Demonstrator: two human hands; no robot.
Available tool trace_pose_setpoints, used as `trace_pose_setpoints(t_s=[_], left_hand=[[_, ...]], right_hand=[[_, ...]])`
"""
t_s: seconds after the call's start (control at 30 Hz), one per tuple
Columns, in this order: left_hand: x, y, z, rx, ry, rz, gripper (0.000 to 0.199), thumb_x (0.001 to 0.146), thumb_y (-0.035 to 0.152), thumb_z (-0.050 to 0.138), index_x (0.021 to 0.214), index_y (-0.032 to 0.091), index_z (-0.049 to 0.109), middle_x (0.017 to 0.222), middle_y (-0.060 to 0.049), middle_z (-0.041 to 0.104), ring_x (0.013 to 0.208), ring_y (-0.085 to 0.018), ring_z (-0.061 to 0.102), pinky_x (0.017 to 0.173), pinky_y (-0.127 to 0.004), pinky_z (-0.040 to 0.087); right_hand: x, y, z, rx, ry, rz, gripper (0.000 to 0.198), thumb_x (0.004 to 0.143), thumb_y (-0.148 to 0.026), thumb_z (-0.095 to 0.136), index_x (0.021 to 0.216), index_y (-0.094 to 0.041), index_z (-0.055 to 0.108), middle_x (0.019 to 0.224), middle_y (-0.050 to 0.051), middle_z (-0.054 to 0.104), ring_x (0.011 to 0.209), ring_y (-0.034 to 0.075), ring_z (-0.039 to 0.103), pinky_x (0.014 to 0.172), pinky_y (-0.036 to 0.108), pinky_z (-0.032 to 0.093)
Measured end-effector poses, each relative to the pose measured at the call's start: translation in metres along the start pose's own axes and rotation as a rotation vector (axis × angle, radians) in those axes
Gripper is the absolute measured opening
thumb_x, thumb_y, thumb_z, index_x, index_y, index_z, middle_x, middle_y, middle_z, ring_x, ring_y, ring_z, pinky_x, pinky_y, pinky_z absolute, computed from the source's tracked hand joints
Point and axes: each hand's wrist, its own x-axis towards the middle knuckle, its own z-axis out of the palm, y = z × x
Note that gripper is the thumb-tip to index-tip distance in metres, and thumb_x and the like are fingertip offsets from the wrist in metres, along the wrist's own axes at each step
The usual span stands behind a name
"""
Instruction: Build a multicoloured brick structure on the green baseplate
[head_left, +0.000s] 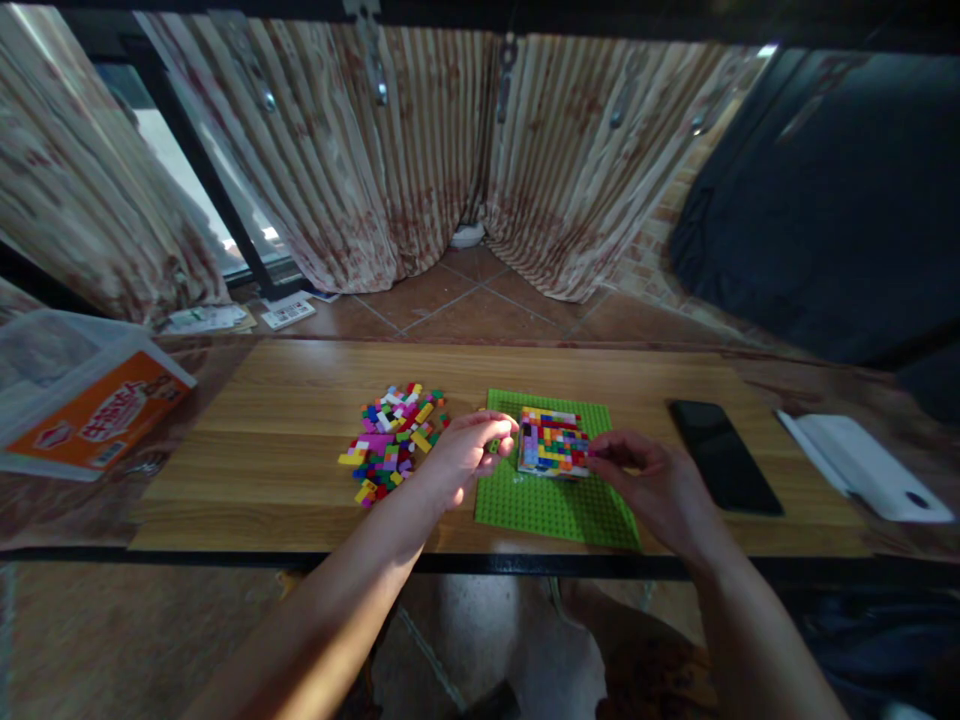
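Left hand (471, 440) grasps a green brick (493, 445), right hand (654, 478) the brick build (551, 442); contents unclear in the plastic box (97, 410).

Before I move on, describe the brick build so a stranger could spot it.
On the wooden tabletop lies a studded green baseplate. The brick build sits on it, between left hand and right hand. Unlike the loose brick pile, it forms one compact, multicoloured block.

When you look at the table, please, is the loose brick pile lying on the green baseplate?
No, the loose brick pile lies on the wooden tabletop, to the left of the green baseplate.
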Motion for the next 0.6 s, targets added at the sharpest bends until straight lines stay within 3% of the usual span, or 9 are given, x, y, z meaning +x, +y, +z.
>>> trace_pose_setpoints(t_s=[0.33, 0.6], left_hand=[[0.0, 0.0007, 0.0007, 0.009, 0.007, -0.003, 0.004, 0.072, 0.015, 0.062, 0.075, 0.013, 0.064, 0.055, 0.003, 0.053, 0.044, -0.003, 0.039, 0.041, -0.015, 0.015], [0.0007, 0.0007, -0.0002, 0.018, -0.002, -0.013, 0.005, 0.071, 0.017, 0.063, 0.074, 0.013, 0.064, 0.054, 0.003, 0.052, 0.043, -0.002, 0.037, 0.042, -0.015, 0.014]], right_hand=[[-0.0007, 0.0023, -0.0029, 0.005, 0.019, 0.048, 0.023, 0.073, -0.04, 0.07, 0.087, -0.021, 0.072, 0.082, 0.004, 0.074, 0.075, 0.02, 0.068, 0.072, 0.033, 0.054], [-0.0018, -0.0013, -0.0063, 0.022, 0.004, 0.081, 0.021, 0.07, -0.041, 0.071, 0.08, -0.023, 0.075, 0.078, 0.003, 0.075, 0.073, 0.021, 0.07, 0.069, 0.032, 0.056]])
